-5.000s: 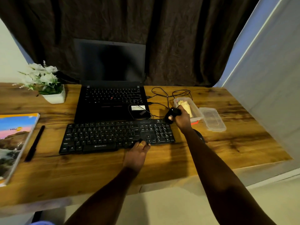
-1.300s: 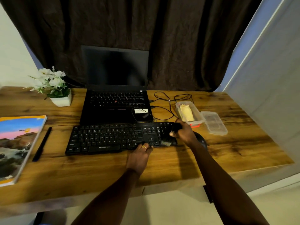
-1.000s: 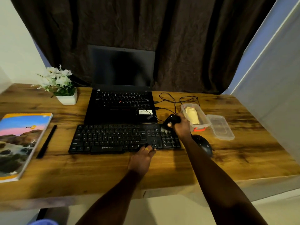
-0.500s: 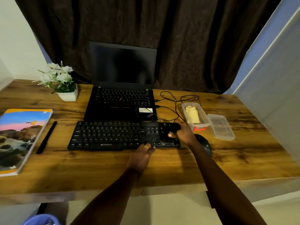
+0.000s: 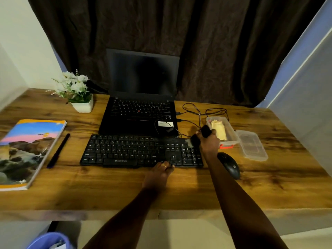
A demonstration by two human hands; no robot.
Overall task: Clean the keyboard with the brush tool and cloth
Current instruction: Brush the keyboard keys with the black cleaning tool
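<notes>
Brushing stage in hand; cloth stage not begun.

Right hand (image 5: 209, 142) grasps the dark brush tool (image 5: 198, 138), its working end at the far right corner of the keyboard (image 5: 142, 151), over the number pad; key contact is too blurred to confirm. Left hand (image 5: 159, 174) is released, fingertips pressing the keyboard's near edge, apparently steadying it. How much of the key area is done cannot be read. A clear open container (image 5: 232, 136) just right of the keyboard's far corner holds a folded pale yellow piece, probably the cloth (image 5: 219, 130), untouched. Its lid (image 5: 251, 145) lies on the counter further right.
</notes>
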